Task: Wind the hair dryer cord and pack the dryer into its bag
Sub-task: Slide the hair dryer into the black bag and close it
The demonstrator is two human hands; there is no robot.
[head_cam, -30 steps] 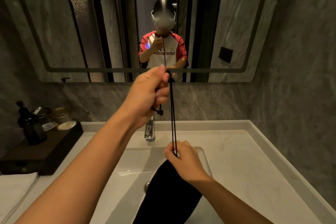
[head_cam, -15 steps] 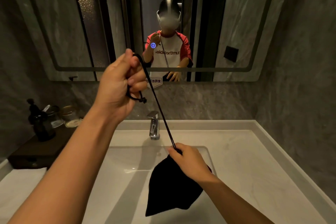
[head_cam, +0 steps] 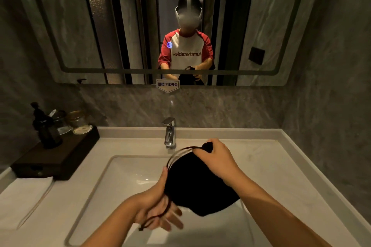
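A black drawstring bag (head_cam: 197,184) hangs over the white sink basin (head_cam: 128,174), bulging with something inside; the hair dryer itself is hidden. My right hand (head_cam: 217,159) grips the gathered neck of the bag at its top. My left hand (head_cam: 158,208) is low at the bag's left underside, fingers spread, with the dark drawstring (head_cam: 154,219) running across the palm and its knotted end dangling below. A loop of the drawstring arcs from the neck down the bag's left side.
A chrome tap (head_cam: 169,132) stands behind the basin. A dark wooden tray (head_cam: 56,156) with a pump bottle and glass jars sits at the left, a white towel (head_cam: 22,200) in front of it. A mirror and grey stone walls close the back and right.
My left hand came down from high up, where it pulled the drawstring taut, to below the bag. The right hand moved up with the bag's closed neck. The cord has gone slack.
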